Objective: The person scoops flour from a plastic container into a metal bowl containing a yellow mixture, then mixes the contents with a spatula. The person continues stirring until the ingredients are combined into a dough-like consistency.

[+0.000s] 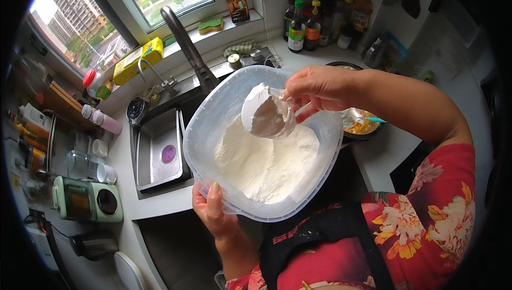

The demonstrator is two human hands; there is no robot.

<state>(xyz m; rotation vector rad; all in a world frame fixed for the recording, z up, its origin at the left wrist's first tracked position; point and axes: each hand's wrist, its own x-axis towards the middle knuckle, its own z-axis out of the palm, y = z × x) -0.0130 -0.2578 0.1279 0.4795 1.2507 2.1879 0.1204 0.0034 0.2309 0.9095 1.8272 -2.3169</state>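
A large translucent plastic tub (198, 111) is tilted in front of me, with a heap of white flour (264, 167) inside. My left hand (214, 210) grips its near left rim, thumb up on the wall. Above the heap, my right hand (309, 95) pinches the side of a white cup (250, 115) whose mouth faces me. Flour sits in the cup and coats its inside. Past my right wrist stands a bowl (360, 134) holding flour and something orange-yellow, with a blue-handled utensil (373, 120) in it. My right forearm hides part of that bowl.
A steel sink (144, 167) with a tall tap (186, 44) lies left of and behind the tub. Sauce bottles (296, 31) stand at the back right. A phone (236, 4) leans on the sill. Along the left are a green appliance (88, 199), mugs (106, 173) and a kettle (93, 243).
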